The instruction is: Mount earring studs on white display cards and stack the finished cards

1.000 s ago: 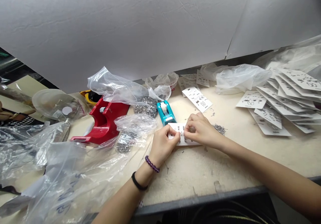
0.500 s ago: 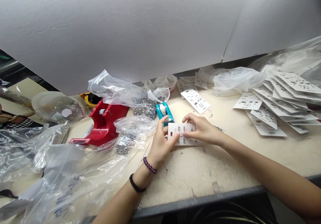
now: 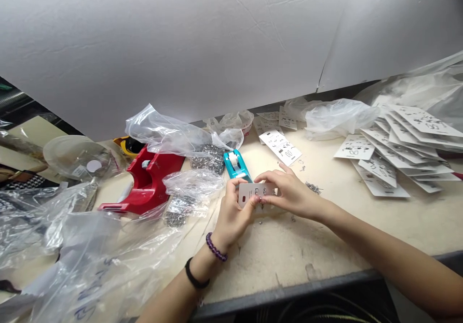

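A white earring card (image 3: pixel 247 190) with small metal studs along it is held in front of me, tilted so its face looks narrow. My left hand (image 3: pixel 231 217) grips its left end, thumb on the face and fingers behind. At its right part, my right hand (image 3: pixel 293 192) is closed on the card, with thumb and fingertips meeting near my left thumb. Whether a tiny piece sits between those fingertips is hidden. Just behind the card stands a teal tape dispenser (image 3: pixel 234 164). Loose metal bits (image 3: pixel 314 188) lie beyond my right wrist.
Filled earring cards (image 3: pixel 412 144) are piled at the right, and another card (image 3: pixel 282 148) lies behind my hands. A red tape dispenser (image 3: pixel 155 180), a bag of small metal parts (image 3: pixel 208 159) and crumpled clear plastic (image 3: pixel 119 250) cover the left. A dark edge (image 3: pixel 289 296) borders the table's front.
The card has tipped, so less of its face shows. My right hand has shifted slightly left and its fingers have moved on the card; my left hand still holds it.
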The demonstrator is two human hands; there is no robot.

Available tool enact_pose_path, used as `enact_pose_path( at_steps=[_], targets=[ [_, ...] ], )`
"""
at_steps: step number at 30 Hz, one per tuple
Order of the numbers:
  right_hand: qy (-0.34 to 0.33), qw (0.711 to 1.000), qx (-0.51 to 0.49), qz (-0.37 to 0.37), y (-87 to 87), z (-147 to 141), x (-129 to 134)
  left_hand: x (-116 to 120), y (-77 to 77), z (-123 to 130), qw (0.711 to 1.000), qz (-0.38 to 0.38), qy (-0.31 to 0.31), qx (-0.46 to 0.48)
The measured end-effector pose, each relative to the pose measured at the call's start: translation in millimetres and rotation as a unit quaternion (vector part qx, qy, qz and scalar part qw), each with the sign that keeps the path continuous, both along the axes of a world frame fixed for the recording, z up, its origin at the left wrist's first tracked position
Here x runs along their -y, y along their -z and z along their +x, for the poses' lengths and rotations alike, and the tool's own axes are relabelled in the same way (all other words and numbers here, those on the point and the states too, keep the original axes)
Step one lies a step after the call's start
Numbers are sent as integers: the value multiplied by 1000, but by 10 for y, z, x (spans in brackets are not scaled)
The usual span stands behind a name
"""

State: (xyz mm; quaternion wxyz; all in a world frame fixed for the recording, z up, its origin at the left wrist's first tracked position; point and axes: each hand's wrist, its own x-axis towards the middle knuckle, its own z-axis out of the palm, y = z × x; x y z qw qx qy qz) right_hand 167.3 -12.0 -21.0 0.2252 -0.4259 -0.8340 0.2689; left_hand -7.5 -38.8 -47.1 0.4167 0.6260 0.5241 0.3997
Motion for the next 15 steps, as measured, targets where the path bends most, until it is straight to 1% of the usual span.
enact_pose_path(
  at_steps=[3, 9, 12, 15],
  targets=[
    [-1, 999, 0, 34, 16, -11, 31, 29, 16, 17, 1000, 18, -10, -4],
    [-1, 997, 10, 75, 50, -55, 90, 50, 51, 38, 997, 61, -41, -24],
    [8, 995, 20, 96, 9, -42, 71, 26, 61, 53, 997, 50, -53, -16],
    [-24, 995, 22, 91, -90, 81, 20, 0, 37, 67, 998, 24, -55, 10]
  ],
)
